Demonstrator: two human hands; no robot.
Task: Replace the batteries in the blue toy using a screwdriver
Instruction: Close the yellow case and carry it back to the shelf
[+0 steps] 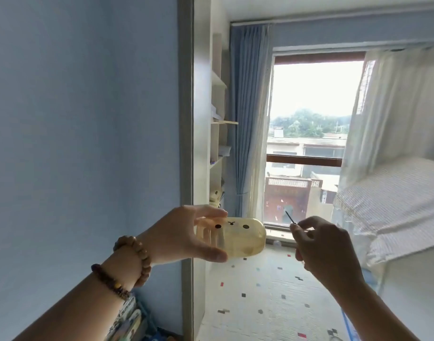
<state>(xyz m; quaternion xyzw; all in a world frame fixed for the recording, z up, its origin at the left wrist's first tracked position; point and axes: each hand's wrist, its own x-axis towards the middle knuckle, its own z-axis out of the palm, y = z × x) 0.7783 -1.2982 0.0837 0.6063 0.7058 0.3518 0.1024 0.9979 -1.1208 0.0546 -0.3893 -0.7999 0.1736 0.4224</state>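
Note:
My left hand (184,236) holds up a pale yellowish, see-through rounded toy (245,238) with two black dot eyes and a small mouth mark, lying sideways in my grip at chest height. My fingers show through its shell. My right hand (319,244) is just to its right, pinched on a thin screwdriver (290,217) whose dark shaft points up and left. The tip is apart from the toy. No blue toy body or batteries are visible.
A blue wall fills the left. A shelf unit (218,124) stands beyond a grey door frame (186,143). A window (309,119) with blue and white curtains is ahead, a bed with white bedding (395,205) at right, a patterned rug (272,291) below.

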